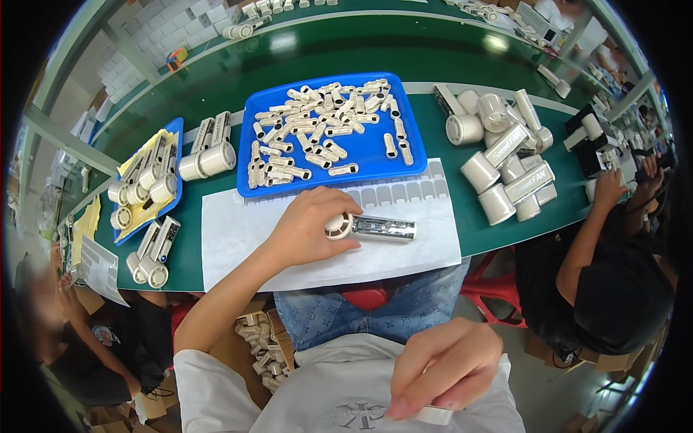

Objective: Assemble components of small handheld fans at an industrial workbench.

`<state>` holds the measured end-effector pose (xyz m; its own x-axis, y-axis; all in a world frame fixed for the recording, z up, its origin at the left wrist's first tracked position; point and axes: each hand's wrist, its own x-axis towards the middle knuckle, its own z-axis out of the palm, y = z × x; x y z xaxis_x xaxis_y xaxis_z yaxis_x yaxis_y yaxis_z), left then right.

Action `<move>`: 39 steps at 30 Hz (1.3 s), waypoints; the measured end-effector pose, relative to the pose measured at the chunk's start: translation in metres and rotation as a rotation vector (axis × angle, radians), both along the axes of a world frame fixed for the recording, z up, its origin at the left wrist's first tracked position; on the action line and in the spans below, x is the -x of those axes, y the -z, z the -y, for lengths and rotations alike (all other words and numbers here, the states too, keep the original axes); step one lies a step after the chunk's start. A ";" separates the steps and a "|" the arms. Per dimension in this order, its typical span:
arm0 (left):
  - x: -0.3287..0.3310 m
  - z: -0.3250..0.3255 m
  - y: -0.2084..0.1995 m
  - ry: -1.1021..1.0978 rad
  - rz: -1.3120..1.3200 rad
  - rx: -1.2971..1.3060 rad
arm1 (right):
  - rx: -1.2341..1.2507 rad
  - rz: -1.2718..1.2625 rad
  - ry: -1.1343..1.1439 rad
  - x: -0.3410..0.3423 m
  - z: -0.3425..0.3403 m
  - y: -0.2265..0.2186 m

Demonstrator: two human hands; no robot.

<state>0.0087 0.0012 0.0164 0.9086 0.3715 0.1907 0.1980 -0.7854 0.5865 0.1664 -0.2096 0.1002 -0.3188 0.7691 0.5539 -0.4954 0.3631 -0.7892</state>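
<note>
My left hand (310,225) is closed round the round head of a white handheld fan (390,229). The fan lies on a white sheet (325,270), its handle pointing right with dark inner parts showing along the top. My right hand (449,361) is raised close to my shirt, lower right, fingers pinched on a small white plastic piece (435,415); its exact kind is partly hidden. Beyond my left hand stands a blue tray (361,154) with many small white oblong covers (317,133), several with dark ends.
White fans (498,169) are piled at the right. More fans (206,160) lie left of the tray, some in a second blue tray (179,189). People sit close on both sides. Below the table edge is a box of white parts (267,350).
</note>
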 end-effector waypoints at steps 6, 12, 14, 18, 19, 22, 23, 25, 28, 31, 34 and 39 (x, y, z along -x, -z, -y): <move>-0.010 0.001 0.009 0.008 0.148 -0.030 | 0.139 0.537 0.865 -0.018 -0.035 0.051; -0.018 -0.001 0.020 -0.002 0.239 0.028 | 0.117 0.983 1.006 -0.038 -0.068 0.084; -0.020 0.000 0.020 -0.018 0.252 0.044 | 0.091 1.052 1.003 -0.040 -0.072 0.084; -0.020 0.004 0.020 -0.076 0.248 0.069 | 0.081 1.086 0.976 -0.038 -0.076 0.082; -0.021 0.004 0.022 -0.067 0.266 0.057 | 0.065 1.089 0.980 -0.038 -0.077 0.082; -0.020 0.004 0.023 -0.056 0.290 0.045 | 0.072 1.093 0.989 -0.034 -0.077 0.082; -0.020 0.004 0.023 -0.051 0.301 0.035 | 0.047 1.091 0.988 -0.034 -0.076 0.083; -0.019 0.005 0.025 -0.061 0.283 0.054 | 0.042 1.113 0.996 -0.033 -0.075 0.086; -0.017 0.005 0.028 -0.070 0.265 0.076 | 0.017 1.156 1.021 -0.025 -0.073 0.082; -0.021 -0.001 0.018 0.031 0.229 0.001 | -0.106 1.486 1.125 -0.017 -0.072 0.069; -0.014 0.004 0.024 -0.010 0.245 -0.020 | -0.063 1.434 1.025 -0.021 -0.076 0.072; -0.003 0.030 0.033 -0.110 0.445 -0.294 | 0.112 1.097 0.811 -0.043 -0.074 0.084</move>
<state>0.0116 -0.0290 -0.0166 0.6752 0.3326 0.6584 0.0707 -0.9177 0.3910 0.2091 -0.1357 0.0164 0.0076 0.9722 0.2338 0.7165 0.1579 -0.6795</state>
